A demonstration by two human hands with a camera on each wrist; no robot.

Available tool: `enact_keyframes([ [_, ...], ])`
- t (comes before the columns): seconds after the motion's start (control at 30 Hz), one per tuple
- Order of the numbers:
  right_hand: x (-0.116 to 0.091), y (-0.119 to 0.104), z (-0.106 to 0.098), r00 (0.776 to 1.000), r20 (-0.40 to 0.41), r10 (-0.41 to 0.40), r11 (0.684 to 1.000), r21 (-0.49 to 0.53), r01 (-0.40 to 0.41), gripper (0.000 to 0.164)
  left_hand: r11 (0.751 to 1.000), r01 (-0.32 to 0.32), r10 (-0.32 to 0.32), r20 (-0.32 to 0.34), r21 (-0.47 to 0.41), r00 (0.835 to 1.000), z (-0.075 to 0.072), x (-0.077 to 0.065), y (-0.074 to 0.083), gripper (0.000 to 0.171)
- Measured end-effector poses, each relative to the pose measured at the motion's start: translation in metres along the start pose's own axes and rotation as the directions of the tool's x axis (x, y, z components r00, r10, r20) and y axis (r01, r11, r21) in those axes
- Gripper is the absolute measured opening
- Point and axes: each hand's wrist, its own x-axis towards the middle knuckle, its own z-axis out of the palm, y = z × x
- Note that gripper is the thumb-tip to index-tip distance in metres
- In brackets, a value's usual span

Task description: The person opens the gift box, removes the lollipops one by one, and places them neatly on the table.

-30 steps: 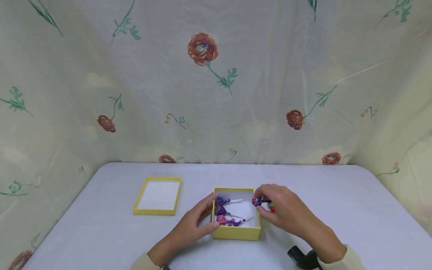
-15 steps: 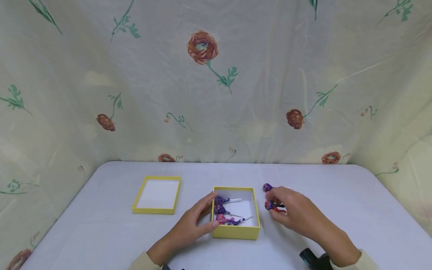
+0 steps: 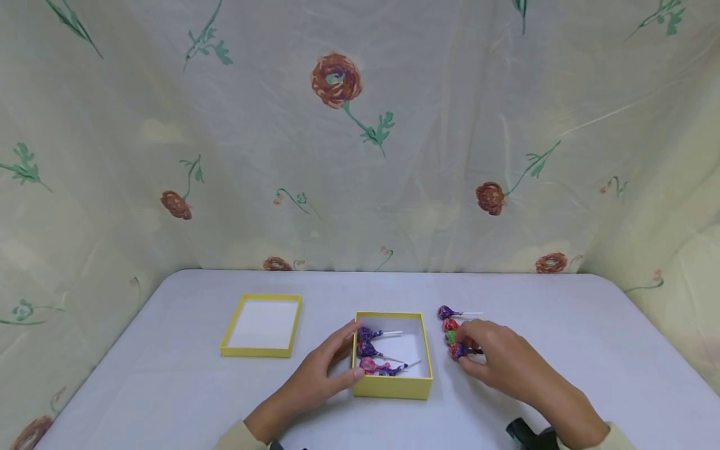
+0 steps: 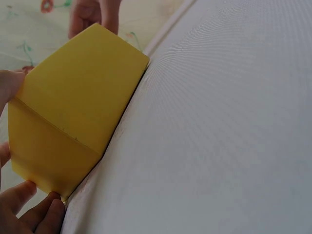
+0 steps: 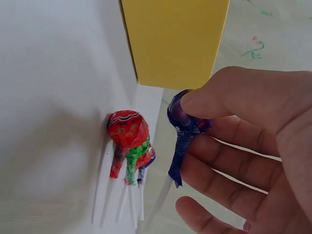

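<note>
My left hand (image 3: 323, 375) grips the near left corner of an open yellow box (image 3: 392, 389), thumb by the front edge and fingers along the left side. Inside lie several wrapped lollipops (image 3: 368, 349), purple and pink, with heads toward the left wall. Right of the box, my right hand (image 3: 506, 359) pinches a purple lollipop (image 5: 179, 151) by its wrapped head between thumb and fingers, stick pointing down in the right wrist view. Beside it on the table is a row of lollipops: a purple one (image 3: 445, 312) at the back, then red (image 3: 450, 325) and green (image 3: 450, 337) ones.
The shallow yellow lid (image 3: 261, 351), white inside up, lies left of the box. A white cloth covers the table (image 3: 169, 387). A flowered curtain (image 3: 416, 187) hangs behind and at both sides. A black device (image 3: 525, 432) sits at my right wrist.
My right hand has carried the purple lollipop from the box's right rim rightward and down to the row on the table. My left hand and the box have stayed put.
</note>
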Motion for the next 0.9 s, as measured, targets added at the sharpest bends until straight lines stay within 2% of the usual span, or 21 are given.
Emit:
enact_keyframes([
  [0.1,0.0,0.002,0.001,1.0,0.024,0.019,1.0,0.0,-0.019,0.022,1.0,0.008,-0.008,-0.004,-0.002,1.0,0.0,0.0,0.002,0.072],
  [0.23,0.0,0.004,0.002,0.998,0.05,0.024,1.0,-0.009,-0.024,0.022,1.0,0.019,-0.019,-0.001,-0.014,1.0,-0.002,-0.003,0.021,0.071],
  [0.3,0.0,0.004,0.002,0.997,0.064,0.038,0.999,-0.007,-0.037,0.022,1.0,0.026,-0.026,-0.002,-0.018,1.0,-0.002,-0.003,0.023,0.072],
  [0.5,0.0,0.007,0.005,0.996,0.078,0.041,0.999,0.009,-0.042,0.022,1.0,0.004,-0.004,-0.004,0.002,1.0,0.001,0.0,0.0,0.072],
  [0.67,-0.001,0.008,0.007,0.997,0.079,0.026,1.0,0.01,-0.027,0.02,1.0,-0.01,0.01,0.003,-0.002,1.0,0.0,0.001,-0.001,0.071],
  [0.9,0.001,0.009,0.011,0.992,0.122,0.046,0.999,-0.002,-0.046,0.022,1.0,0.012,-0.012,-0.007,0.001,1.0,0.001,0.0,0.005,0.071],
])
